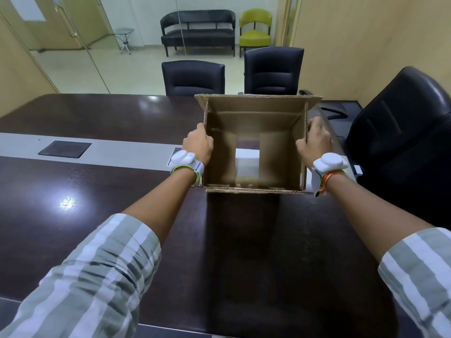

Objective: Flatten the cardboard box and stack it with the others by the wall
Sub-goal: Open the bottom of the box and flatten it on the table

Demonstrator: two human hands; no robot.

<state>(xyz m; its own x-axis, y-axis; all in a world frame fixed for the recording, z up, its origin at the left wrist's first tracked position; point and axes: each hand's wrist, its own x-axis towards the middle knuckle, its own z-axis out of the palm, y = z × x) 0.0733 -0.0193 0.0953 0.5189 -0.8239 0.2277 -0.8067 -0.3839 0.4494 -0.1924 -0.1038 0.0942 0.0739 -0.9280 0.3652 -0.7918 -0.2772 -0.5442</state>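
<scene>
Surface [109,118]: long, dark brown, glossy wood with a pale grey strip running across it from the left edge, a dark rectangular inset plate [65,148] set in the strip; ceiling light reflects as a bright spot at lower left.

Chairs: three dark, padded, smooth-skinned office chairs, two [193,78] [273,69] behind the far edge at upper centre, one [400,132] at the right edge. Black sofa [198,30] and yellow-green armchair [255,29] at the top of the frame.

Cardboard box [253,113]: brown corrugated board, rectangular, open at top with fluted cut edges showing; bottom flaps parted, so the pale strip shows through the gap. Lies at centre frame, right of middle, above the surface's right end.

Sleeves: striped grey-and-white cloth, rolled up the forearms, at both lower corners.

Left hand [198,146]: grip closed over the box's left wall edge, thumb on the rim. Right hand [313,142]: grip closed over the right wall edge. The box sits between the two hands.

Wrist devices: white, rounded, one per wrist.
</scene>
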